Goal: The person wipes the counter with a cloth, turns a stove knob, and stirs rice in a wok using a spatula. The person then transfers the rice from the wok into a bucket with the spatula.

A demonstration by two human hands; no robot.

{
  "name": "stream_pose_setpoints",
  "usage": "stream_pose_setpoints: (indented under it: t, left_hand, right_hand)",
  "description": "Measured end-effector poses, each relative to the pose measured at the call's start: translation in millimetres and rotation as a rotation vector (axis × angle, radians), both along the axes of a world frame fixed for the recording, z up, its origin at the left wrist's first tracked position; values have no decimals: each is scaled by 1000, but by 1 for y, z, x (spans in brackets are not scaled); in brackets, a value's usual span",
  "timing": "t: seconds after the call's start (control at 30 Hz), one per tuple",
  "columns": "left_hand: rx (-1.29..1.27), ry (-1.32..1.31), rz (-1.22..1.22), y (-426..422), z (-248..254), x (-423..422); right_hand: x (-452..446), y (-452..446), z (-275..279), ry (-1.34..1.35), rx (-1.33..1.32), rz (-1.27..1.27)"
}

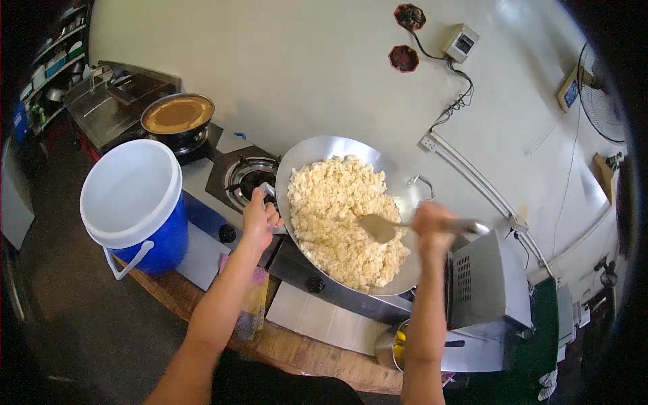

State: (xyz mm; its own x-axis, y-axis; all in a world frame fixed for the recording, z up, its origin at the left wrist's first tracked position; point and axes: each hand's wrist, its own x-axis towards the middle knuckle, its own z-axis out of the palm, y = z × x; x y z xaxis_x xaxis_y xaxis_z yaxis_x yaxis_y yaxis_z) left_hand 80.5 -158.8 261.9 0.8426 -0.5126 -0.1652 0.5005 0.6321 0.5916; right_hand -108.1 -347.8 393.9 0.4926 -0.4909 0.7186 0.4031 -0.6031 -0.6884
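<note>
A wide metal wok (398,165) stands on the stove, heaped with pale, clumpy food that looks like cooked rice (337,216). My left hand (258,219) is closed around the wok's left loop handle. In my right hand (433,226), slightly blurred, is the handle of a metal spatula (379,228). Its flat blade rests against the right side of the food. The wok's far loop handle (423,187) is free, just beyond my right hand.
To the left stands a blue bucket-like cooler (162,236) with a white open top. Behind it, a pan of brown liquid (178,115) sits near a bare burner (250,179). A grey metal appliance (489,280) and a pot with yellow contents (388,347) are at the right.
</note>
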Motion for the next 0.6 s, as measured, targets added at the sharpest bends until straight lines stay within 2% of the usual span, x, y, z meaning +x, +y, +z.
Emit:
stream_pose_setpoints:
  t: [0.03, 0.13, 0.2, 0.27, 0.33, 0.37, 0.43, 0.53, 0.57, 0.6]
  left_hand:
    - [-2, 12, -1, -1, 0, 1]
    - [-19, 43, -20, -1, -2, 3]
    - [0, 19, -14, 1, -3, 0]
    - [-10, -8, -3, -2, -3, 4]
    - [-8, -15, -2, -2, -9, 5]
    - [-2, 27, -5, -2, -6, 5]
    - [-33, 7, -19, -2, -4, 8]
    - [-3, -1, -16, 0, -5, 3]
    - [13, 5, -4, -1, -4, 3]
    - [28, 9, 6, -1, -2, 2]
  right_hand:
    - [-16, -1, 21, 38, -65, -31]
    - [-38, 0, 33, -14, 70, 320]
    - [-3, -2, -37, 117, -443, -469]
    - [8, -12, -72, 344, 32, 31]
    - [12, 9, -39, 397, 33, -58]
    - [5, 35, -6, 305, -86, -258]
    - [-14, -5, 19, 135, -151, -20]
    - [-30, -5, 55, 62, -100, 156]
    - [-15, -38, 17, -22, -121, 150]
    - [-1, -40, -20, 139, -116, -260]
